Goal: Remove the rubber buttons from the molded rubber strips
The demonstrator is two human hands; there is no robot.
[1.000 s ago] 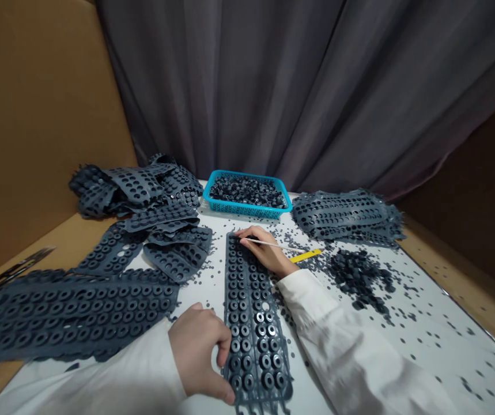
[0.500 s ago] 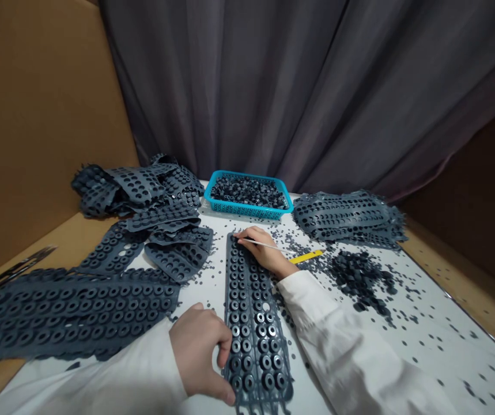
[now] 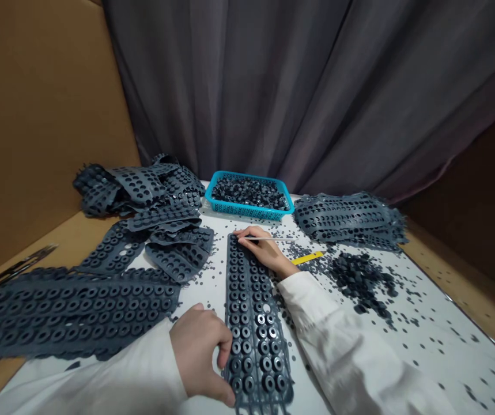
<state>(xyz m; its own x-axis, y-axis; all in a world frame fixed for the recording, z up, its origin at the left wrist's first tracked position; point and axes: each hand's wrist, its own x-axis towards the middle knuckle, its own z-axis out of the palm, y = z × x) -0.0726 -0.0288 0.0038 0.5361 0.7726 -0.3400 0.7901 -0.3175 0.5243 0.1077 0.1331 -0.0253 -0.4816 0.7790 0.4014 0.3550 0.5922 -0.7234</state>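
A dark grey rubber sheet (image 3: 253, 331) with rows of ring-shaped parts lies lengthwise in front of me. My left hand (image 3: 199, 354) rests at its near left edge, thumb and index finger curved apart and touching the edge. At the sheet's far end, my right hand (image 3: 264, 252) pinches a thin, pale, straight rod (image 3: 284, 239) that sticks out to the right. The rod's working tip, by the far rings, is too small to make out. Right of the wrist lies a yellow flat tool (image 3: 308, 257), its lower end partly hidden by the arm.
A blue basket (image 3: 247, 210) full of small dark parts stands at the back. More moulded sheets (image 3: 74, 311) lie at left, with a crumpled heap (image 3: 139, 187) behind. Punched sheets (image 3: 351, 219) and a pile of dark bits (image 3: 362, 282) sit right. Black tweezers (image 3: 14, 271) lie far left.
The rod in my right hand has tilted, its outer end rising to nearly level. My left hand and the sheet have stayed in place.
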